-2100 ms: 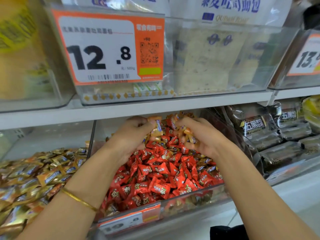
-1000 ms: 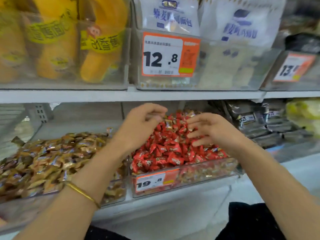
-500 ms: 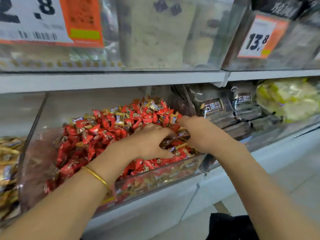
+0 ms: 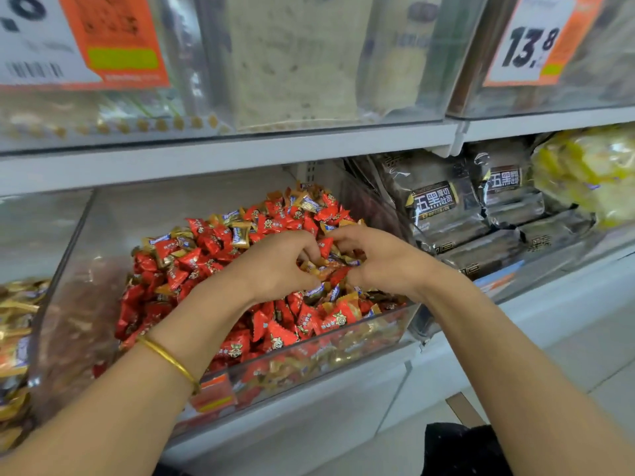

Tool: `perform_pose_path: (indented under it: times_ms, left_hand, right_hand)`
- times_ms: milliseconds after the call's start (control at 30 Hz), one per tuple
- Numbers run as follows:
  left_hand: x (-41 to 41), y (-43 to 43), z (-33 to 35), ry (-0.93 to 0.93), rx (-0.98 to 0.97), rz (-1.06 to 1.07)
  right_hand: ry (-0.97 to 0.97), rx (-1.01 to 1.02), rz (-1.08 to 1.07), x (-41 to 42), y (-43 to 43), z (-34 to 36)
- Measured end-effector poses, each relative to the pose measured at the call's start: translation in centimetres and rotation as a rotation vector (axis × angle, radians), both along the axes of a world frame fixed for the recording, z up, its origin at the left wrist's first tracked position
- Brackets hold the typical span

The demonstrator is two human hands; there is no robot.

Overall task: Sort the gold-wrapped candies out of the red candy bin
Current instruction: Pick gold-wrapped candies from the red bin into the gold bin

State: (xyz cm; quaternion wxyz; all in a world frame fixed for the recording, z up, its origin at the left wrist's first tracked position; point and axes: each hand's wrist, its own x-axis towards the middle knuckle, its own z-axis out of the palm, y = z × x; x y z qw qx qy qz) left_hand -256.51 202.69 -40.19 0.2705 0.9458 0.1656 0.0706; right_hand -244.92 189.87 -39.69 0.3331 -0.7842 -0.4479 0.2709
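Both forearms reached forward and down into the red candy bin (image 4: 68, 304), knuckles up and wrists nearly level. The left hand (image 4: 278, 266), with a gold bangle (image 4: 170, 359) on its wrist, had its fingers curled together and its thumb closed under them, pinching a few gold-wrapped candies (image 4: 311, 266) at its fingertips. The right hand (image 4: 381, 259) faced it, fingertips almost touching the left's and curled down into the pile; whether they clamped anything could not be told. More gold-wrapped pieces lay scattered beyond the fingers and below the thumbs, mixed among the red candies (image 4: 275, 338).

Right of the right hand's knuckles, dark packets (image 4: 436, 204) bore "五黑" in pale characters, with yellow packets (image 4: 591, 170) further right. Above them a price tag (image 4: 529, 42) read "13.8". Above the left hand hung an orange label (image 4: 113, 39), its writing blurred.

The clear-walled bin sat under a pale grey shelf (image 4: 240, 156) in a shop aisle, with a pale tiled floor (image 4: 584, 355) below the right forearm.
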Motion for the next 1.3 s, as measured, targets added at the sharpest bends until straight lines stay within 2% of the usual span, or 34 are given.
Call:
perform_pose_path:
  times_ms: [100,200,267,367,533,667,767,900,1000,1067,1133,1167,1233,1300]
  left_hand:
    - [-0.3,0.3,0.1,-0.042,-0.019,0.050]
    - [-0.8,1.1,0.5,-0.007,-0.035,0.095]
    - [-1.3,1.7,0.8,-0.015,-0.065,0.128]
    - [-2.1,2.7,0.8,-0.036,-0.099,0.171]
    - [-3.2,3.8,0.8,-0.165,-0.180,0.239]
    - [-3.9,4.0,1.2,-0.359,-0.497,0.330]
    - [-3.9,3.6,1.5,-0.484,-0.898,0.382]
    - [-3.6,3.0,2.1,-0.530,-1.478,0.399]
    - [-3.2,2.5,2.4,-0.545,-1.652,0.393]
    - [-2.7,1.9,2.4,-0.548,-1.591,0.377]
    - [-2.3,1.5,2.2,-0.518,-1.380,0.328]
    - [-2.1,1.2,2.1,-0.488,-1.204,0.281]
    - [-1.8,1.0,1.9,-0.397,-0.665,0.154]
    - [-1.3,1.0,1.5,-0.259,-0.217,-0.010]
  right_hand:
    - [0.168,0.068,-0.063,-0.1,0.0,0.3]
    - [0.165,0.083,-0.084,-0.2,0.4,0.5]
    - [0.083,0.102,-0.062,-0.5,0.8,0.5]
    - [-0.149,0.119,-0.039,-0.9,1.6,0.2]
    - [-0.382,0.002,0.042,-1.3,3.1,-0.2]
    - [-0.601,-0.070,0.051,-1.6,4.3,-0.6]
    - [-0.613,-0.012,0.025,-1.8,4.3,-0.4]
    - [-0.399,0.185,-0.120,-1.2,3.2,0.4]
    - [0.023,0.322,-0.224,-0.8,2.1,0.8]
    - [0.251,0.325,-0.274,-0.7,1.6,1.1]
    - [0.474,0.366,-0.329,-0.7,1.4,1.4]
    - [0.622,0.407,-0.369,-0.6,1.3,1.5]
    - [0.900,0.473,-0.442,-0.5,1.1,1.8]
    - [0.998,0.440,-0.442,-0.6,1.1,1.7]
